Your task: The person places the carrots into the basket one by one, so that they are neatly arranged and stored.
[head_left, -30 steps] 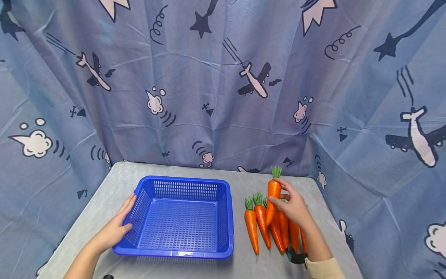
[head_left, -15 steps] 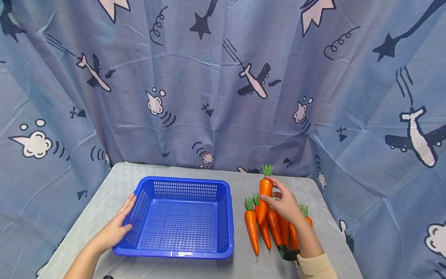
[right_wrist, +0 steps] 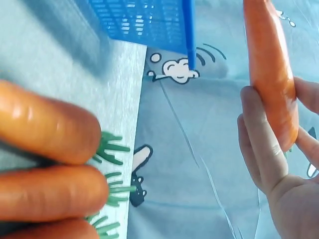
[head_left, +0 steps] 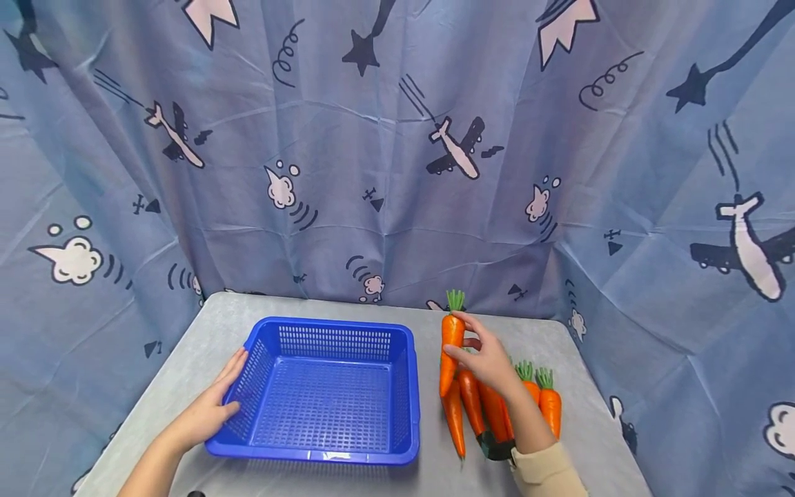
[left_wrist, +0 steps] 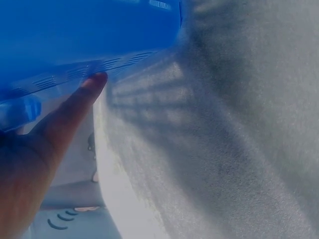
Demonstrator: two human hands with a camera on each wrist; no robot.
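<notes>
Right hand pinches one glossy, tapered, green-topped orange carrot, lower right of centre; left hand, fingers extended, touches the blue rectangular plastic basket, lower left; firm pinching looks best!

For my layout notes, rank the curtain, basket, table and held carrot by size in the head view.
1. Curtain
2. Table, partly covered
3. Basket
4. Held carrot

All four differ plainly.

Blue curtain with printed airplanes and stars, grey tabletop, small dark object low left, too cropped to identify
</notes>
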